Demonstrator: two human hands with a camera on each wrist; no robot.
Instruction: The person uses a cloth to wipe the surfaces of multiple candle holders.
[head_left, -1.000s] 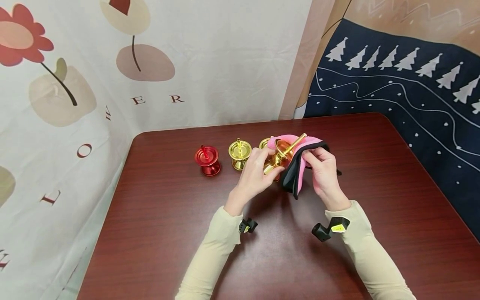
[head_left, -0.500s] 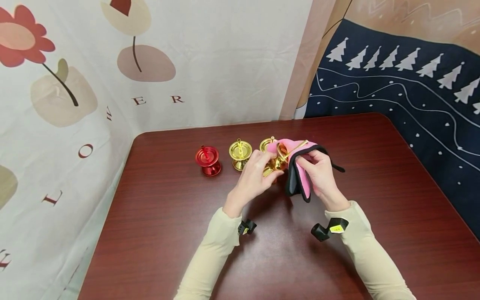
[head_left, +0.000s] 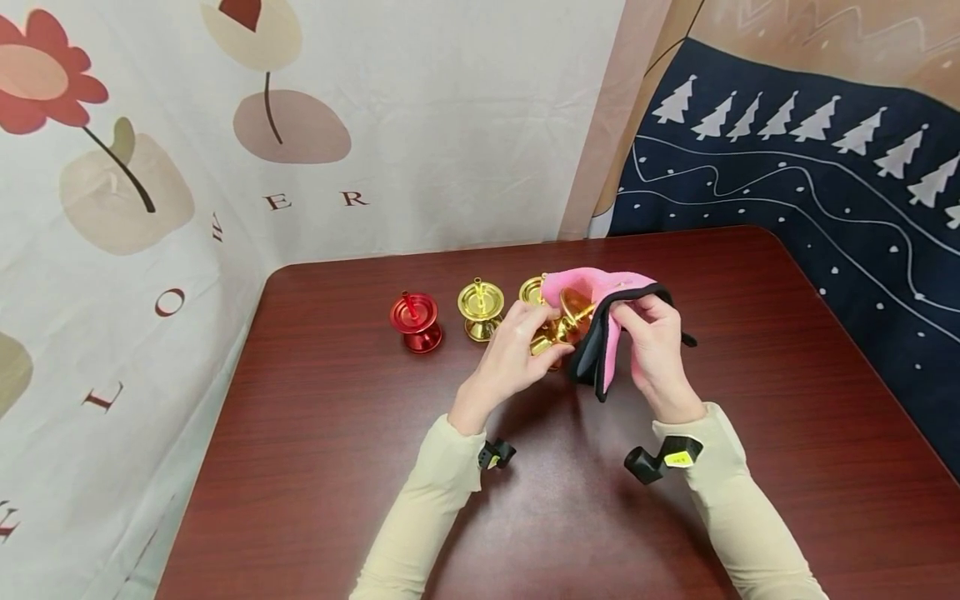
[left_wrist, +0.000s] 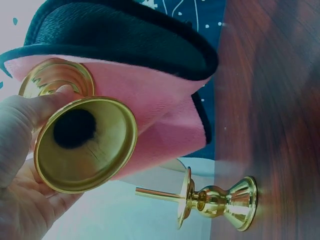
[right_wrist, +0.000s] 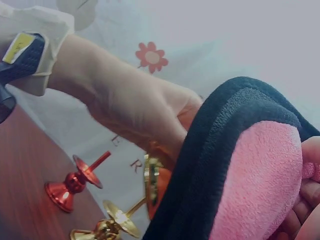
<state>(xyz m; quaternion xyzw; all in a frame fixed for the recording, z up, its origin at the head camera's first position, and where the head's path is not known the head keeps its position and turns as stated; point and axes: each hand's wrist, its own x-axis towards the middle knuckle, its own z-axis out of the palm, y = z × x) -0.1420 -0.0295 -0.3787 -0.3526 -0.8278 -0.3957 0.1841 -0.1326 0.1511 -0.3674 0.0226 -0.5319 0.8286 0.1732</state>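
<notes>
The left hand (head_left: 506, 358) has its grip curled round a shiny gold metal candlestick (head_left: 561, 327), held tilted above the tabletop (head_left: 315, 417), its hollow flared base turned toward the left wrist camera and its dish end against a pink fuzzy cloth (head_left: 592, 282) trimmed in black. The right hand (head_left: 657, 358) pinches that cloth near its edge, fingers and thumb together, just right of the candlestick; a fold hangs between the two grips. A second gold candlestick (head_left: 480, 307) stands upright just beyond the left grip, a third gold candlestick (head_left: 530, 289) partly hidden behind its fingers, and a glossy red metal candlestick (head_left: 420, 323) farther left.
</notes>
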